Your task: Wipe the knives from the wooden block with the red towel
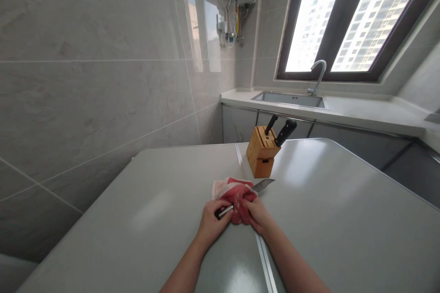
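Note:
My left hand [213, 219] is closed around the dark handle of a kitchen knife [264, 185], near the middle of the table. The blade points away to the right, and its tip shows bare past the cloth. A red and white cloth [237, 192] is bunched over the middle of the blade. My right hand [257, 214] grips this cloth from the right side, its fingertips partly hidden in the folds. Just beyond the blade stands a wooden knife block [261, 152] with two black-handled tools in its slots.
The pale table [165, 219] has a metal seam [263, 256] running through it. Behind it, a white counter [360, 110] carries a sink [290, 99] with a faucet [319, 75] under a window. A tiled wall [103, 91] borders the left side.

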Demonstrator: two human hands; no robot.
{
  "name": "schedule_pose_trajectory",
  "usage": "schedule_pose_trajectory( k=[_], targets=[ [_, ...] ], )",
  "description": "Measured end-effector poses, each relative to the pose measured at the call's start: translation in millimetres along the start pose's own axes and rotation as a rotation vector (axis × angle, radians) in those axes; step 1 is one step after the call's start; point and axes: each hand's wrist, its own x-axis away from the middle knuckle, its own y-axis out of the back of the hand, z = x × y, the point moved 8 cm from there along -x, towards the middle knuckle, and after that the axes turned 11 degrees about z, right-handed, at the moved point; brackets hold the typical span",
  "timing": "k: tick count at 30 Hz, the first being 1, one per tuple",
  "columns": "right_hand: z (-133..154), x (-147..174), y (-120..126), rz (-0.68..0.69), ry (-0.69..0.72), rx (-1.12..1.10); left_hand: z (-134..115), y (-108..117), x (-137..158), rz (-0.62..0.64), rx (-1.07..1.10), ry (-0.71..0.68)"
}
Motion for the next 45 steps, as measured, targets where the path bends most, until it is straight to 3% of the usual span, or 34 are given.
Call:
schedule_pose_trajectory(
  k=[27, 37, 45],
  targets=[
    [3.2, -3.4, 3.9, -0.026, 0.068, -0.135, 3.7, 4.0, -0.4, -0.032, 0.090, 0.004],
    [3.1, -2.0, 2.7, -0.047, 0.044, -0.168, 9.6, 8.3, 0.0, -0.061, 0.205, 0.047],
    [6.7, 0.2, -0.9, -0.049, 0.048, -0.167, 25.0, 9.8, -0.6, -0.085, 0.447, 0.118]
  ],
)
